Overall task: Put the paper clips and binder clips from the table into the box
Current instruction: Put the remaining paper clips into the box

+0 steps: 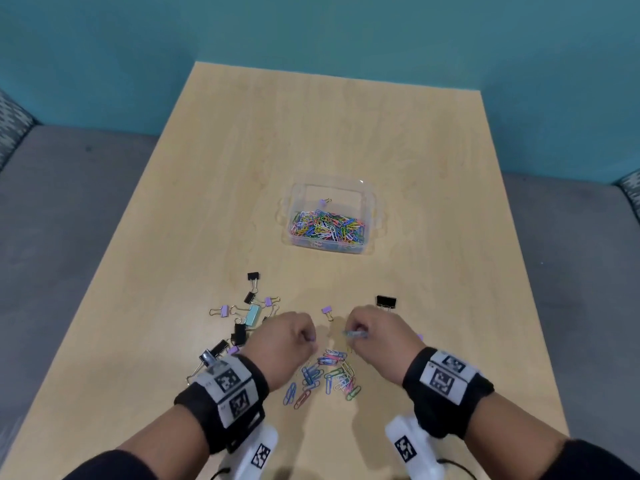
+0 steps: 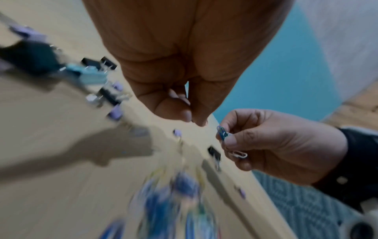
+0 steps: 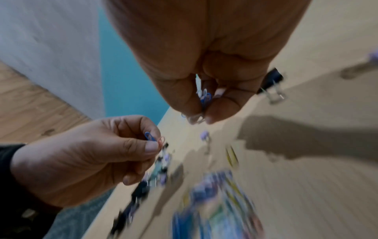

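Observation:
A clear plastic box at mid-table holds several coloured paper clips and one purple binder clip. Both hands hover above a loose pile of paper clips near the front edge. My left hand pinches a blue and a pink paper clip between thumb and fingers. My right hand pinches blue and white paper clips, also seen in its own wrist view. Black, purple and teal binder clips lie scattered to the left. A large black binder clip lies just beyond the right hand.
The wooden table stretches beyond the box toward a teal wall. Grey seating flanks the table on both sides. A small purple binder clip lies between the two hands.

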The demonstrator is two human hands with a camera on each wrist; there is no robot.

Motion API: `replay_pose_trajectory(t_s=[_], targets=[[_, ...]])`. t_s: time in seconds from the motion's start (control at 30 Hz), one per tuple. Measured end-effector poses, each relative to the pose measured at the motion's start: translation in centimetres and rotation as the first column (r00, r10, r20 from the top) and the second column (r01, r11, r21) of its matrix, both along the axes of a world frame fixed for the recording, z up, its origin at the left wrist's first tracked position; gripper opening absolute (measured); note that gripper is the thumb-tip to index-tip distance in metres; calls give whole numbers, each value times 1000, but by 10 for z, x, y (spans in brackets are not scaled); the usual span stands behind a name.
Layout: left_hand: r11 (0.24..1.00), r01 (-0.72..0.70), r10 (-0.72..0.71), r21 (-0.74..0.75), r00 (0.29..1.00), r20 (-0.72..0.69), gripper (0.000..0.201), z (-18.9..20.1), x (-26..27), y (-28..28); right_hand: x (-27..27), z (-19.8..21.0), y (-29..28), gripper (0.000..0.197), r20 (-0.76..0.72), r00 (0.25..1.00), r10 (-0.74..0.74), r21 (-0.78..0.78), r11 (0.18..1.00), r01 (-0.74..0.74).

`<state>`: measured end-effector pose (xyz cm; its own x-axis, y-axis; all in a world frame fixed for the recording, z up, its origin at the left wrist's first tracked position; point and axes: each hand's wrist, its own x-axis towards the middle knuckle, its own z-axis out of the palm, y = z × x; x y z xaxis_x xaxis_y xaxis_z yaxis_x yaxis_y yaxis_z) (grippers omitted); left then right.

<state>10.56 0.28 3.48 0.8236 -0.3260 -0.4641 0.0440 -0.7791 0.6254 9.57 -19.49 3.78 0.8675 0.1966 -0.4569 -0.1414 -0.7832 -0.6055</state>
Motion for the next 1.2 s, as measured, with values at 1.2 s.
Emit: replay_pose_trajectory(t_s=[1.2], targets=[[843,265,-449,469,826,340,46,-28,-64,6,-65,-18,23,45,184,854,487,-372,838,-399]])
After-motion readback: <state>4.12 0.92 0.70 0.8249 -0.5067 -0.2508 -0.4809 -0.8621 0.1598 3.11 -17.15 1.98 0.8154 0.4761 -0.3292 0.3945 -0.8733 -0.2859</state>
